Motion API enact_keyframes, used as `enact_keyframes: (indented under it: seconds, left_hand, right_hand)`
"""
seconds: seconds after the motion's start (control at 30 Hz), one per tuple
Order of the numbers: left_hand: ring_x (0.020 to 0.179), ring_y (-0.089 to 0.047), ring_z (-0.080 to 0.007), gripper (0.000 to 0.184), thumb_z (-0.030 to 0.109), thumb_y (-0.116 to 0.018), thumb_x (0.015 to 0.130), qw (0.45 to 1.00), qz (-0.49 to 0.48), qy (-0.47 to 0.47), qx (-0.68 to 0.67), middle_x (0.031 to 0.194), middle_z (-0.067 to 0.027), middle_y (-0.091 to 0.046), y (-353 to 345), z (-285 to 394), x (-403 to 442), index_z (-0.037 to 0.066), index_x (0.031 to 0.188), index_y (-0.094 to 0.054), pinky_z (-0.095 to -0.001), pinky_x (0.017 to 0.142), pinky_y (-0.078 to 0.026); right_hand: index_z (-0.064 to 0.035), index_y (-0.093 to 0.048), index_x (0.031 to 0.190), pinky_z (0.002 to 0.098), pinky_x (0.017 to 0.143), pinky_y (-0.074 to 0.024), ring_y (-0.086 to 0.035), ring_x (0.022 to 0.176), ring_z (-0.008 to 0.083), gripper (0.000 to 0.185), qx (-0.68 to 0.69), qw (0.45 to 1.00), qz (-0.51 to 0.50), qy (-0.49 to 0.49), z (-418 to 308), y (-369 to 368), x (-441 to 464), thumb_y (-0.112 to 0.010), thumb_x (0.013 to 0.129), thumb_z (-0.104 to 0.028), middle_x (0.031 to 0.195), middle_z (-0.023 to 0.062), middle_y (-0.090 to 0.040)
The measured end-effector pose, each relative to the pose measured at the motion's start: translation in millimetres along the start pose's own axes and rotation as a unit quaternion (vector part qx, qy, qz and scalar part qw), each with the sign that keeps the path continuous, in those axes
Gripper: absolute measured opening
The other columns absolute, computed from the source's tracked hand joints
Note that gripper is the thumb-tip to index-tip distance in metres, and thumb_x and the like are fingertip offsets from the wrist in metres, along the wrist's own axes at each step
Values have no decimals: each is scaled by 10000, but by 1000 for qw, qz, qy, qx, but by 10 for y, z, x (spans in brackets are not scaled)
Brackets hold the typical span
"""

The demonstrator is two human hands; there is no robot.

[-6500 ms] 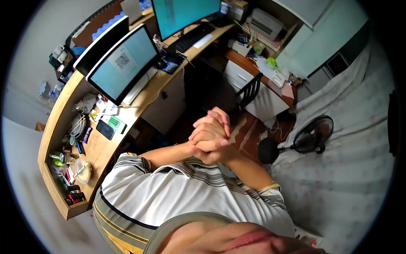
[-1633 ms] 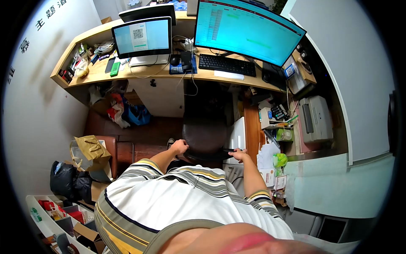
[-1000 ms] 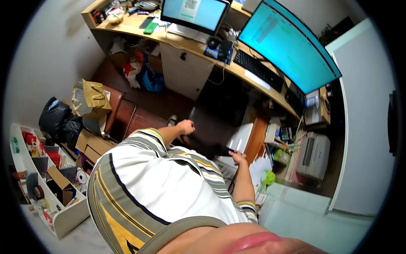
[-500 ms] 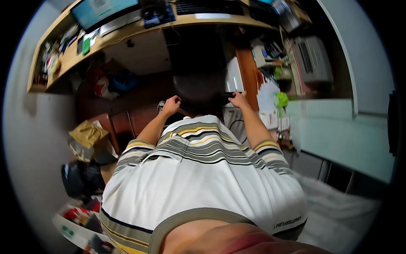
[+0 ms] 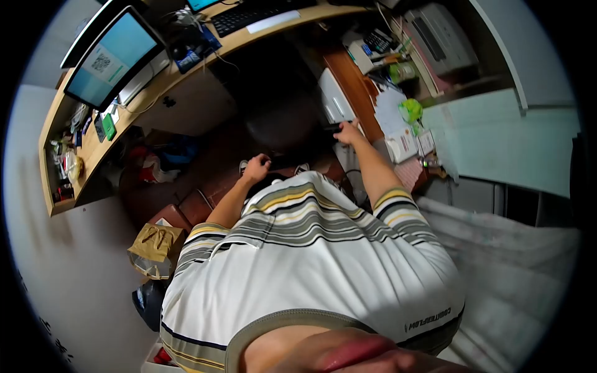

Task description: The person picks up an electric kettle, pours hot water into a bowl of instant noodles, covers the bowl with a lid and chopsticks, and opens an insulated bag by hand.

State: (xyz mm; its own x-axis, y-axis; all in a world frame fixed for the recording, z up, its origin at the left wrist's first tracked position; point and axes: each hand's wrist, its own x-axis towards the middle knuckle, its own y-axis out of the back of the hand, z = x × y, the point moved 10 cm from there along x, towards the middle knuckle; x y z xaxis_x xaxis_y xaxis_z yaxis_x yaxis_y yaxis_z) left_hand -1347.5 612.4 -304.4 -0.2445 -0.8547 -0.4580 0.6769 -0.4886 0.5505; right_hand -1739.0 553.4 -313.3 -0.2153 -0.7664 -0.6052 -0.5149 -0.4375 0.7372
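Note:
My left hand (image 5: 255, 168) hangs in front of my waist, its fingers curled in; whether anything small sits inside them is hidden. Out to the right, my right hand (image 5: 349, 132) has its fingers closed around the end of a dark flat object (image 5: 333, 127), too dim to name. Just beyond that hand is a white panel (image 5: 336, 96) beside a brown wooden cabinet side (image 5: 351, 90). A dark chair (image 5: 273, 127) stands ahead of me, mostly lost in shadow.
A curved wooden desk (image 5: 239, 42) carries a monitor (image 5: 115, 59) and a keyboard (image 5: 249, 22). On the right are a printer (image 5: 441, 40), papers (image 5: 390, 115) and a glass-topped surface (image 5: 479, 143). A brown paper bag (image 5: 155, 242) stands at left. Shoes show below my hands.
My view has turned, so the desk and monitor appear lower on the left. My right hand still holds the dark object; my left hand sits slightly lower in view.

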Motion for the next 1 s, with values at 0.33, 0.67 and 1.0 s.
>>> enact_keyframes:
  seconds: [0.33, 0.67, 1.0]
  left_hand:
    - [1097, -635, -368, 402, 375, -567, 956, 982, 75, 85, -150, 1139, -199, -685, 129, -1023, -497, 44, 1157, -675, -418, 943, -490]
    - [898, -692, -335, 342, 351, -612, 892, 973, 62, 208, -83, 925, -182, -727, 953, -3050, -1447, 39, 920, -751, -425, 842, -524]
    - [667, -669, -248, 346, 341, -623, 936, 838, 363, 241, -329, 700, -124, -689, 1961, -4727, -2673, 69, 739, -707, -404, 644, -519]
  right_hand:
    - [-41, -564, 1353, 446, 1203, -150, -291, 1417, 424, 853, -34, 991, -126, 38, 552, -458, 726, -753, 733, -595, 1488, 313, -376]
    - [-107, -694, 1121, 421, 929, -465, -608, 1087, 298, 421, -35, 947, 284, 145, -1440, 703, -345, -465, 1008, -442, 1110, 152, -642]
    - [-29, -578, 1191, 258, 718, -491, -588, 801, 117, 216, 181, 877, -90, 435, -5537, -1474, -843, -542, 999, -121, 918, 44, -638]
